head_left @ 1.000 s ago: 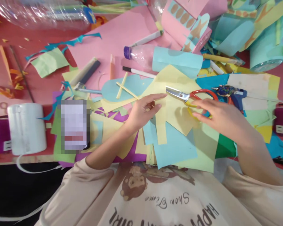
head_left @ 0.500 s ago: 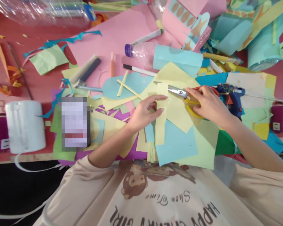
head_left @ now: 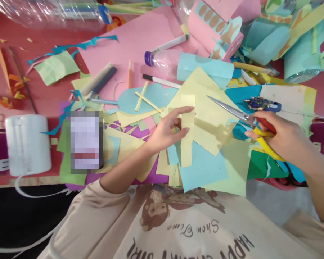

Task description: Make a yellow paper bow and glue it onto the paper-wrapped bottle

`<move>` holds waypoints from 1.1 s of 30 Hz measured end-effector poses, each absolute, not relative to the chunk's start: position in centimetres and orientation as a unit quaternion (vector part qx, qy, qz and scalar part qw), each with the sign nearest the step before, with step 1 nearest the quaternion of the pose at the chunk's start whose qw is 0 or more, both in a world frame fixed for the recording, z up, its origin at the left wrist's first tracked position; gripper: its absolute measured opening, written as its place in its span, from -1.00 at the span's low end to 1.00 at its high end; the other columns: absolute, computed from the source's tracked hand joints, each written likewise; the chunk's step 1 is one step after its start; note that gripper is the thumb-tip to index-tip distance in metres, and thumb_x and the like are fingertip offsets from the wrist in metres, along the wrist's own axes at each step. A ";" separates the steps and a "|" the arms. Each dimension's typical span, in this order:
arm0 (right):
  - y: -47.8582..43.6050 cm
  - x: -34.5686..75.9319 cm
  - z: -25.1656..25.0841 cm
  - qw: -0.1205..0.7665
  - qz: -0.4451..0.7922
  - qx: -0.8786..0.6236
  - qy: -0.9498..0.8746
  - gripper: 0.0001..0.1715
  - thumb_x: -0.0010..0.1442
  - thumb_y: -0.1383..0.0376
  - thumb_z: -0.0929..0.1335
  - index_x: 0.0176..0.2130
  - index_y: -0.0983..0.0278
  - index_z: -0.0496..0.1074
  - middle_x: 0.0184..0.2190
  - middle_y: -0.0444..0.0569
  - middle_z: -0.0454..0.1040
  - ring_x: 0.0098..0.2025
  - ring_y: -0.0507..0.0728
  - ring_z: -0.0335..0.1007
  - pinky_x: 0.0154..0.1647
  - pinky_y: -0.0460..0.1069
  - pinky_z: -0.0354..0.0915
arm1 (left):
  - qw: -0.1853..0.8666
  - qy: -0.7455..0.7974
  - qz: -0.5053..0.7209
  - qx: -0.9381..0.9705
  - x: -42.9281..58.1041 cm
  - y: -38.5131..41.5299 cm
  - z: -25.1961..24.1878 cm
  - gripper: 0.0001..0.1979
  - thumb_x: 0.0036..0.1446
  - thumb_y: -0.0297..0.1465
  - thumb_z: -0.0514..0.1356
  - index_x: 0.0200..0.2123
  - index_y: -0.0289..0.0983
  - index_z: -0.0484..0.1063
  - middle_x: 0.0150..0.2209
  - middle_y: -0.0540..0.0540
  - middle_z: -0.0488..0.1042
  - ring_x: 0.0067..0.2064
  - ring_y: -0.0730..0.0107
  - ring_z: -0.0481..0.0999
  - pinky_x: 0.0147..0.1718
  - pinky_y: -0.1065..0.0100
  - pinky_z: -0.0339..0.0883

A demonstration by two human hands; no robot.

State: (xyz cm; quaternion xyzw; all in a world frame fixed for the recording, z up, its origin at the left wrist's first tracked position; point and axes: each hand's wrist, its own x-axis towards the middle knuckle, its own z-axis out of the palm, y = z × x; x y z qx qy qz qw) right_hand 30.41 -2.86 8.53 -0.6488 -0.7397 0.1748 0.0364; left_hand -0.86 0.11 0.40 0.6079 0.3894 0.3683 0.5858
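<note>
Left hand (head_left: pixel 166 131) at frame centre, fingers pinching a yellow strip (head_left: pixel 187 147), index stretched across its top end. The strip hangs toward 6 o'clock over the paper pile (head_left: pixel 205 169). Right hand (head_left: pixel 282 138) at 3 o'clock, fingers wrapped through the red and yellow handles of the scissors (head_left: pixel 239 112), which are lifted clear of the pile. Blades near closed, tips toward 10 o'clock, apart from the strip. Glue gun (head_left: pixel 261 105) just past the scissors at 12. Plastic bottle (head_left: pixel 162 60) and marker (head_left: pixel 159 81) at 12 of the left hand. White roll (head_left: pixel 27 144) at 9 on the red surface (head_left: pixel 43 102).
</note>
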 end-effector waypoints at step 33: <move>-0.6 28.2 6.8 -0.086 0.275 -0.514 -0.808 -0.40 0.14 -0.20 0.31 -0.02 0.13 0.45 -0.36 -0.03 0.44 -0.37 0.17 0.40 -0.46 -0.02 0.26 | 0.605 0.314 0.331 0.652 -1.0 0.0 0.5 -0.39 0.11 -0.53 0.22 0.23 -0.07 0.28 0.30 -0.18 0.28 -0.18 0.54 0.55 -0.37 0.57 0.43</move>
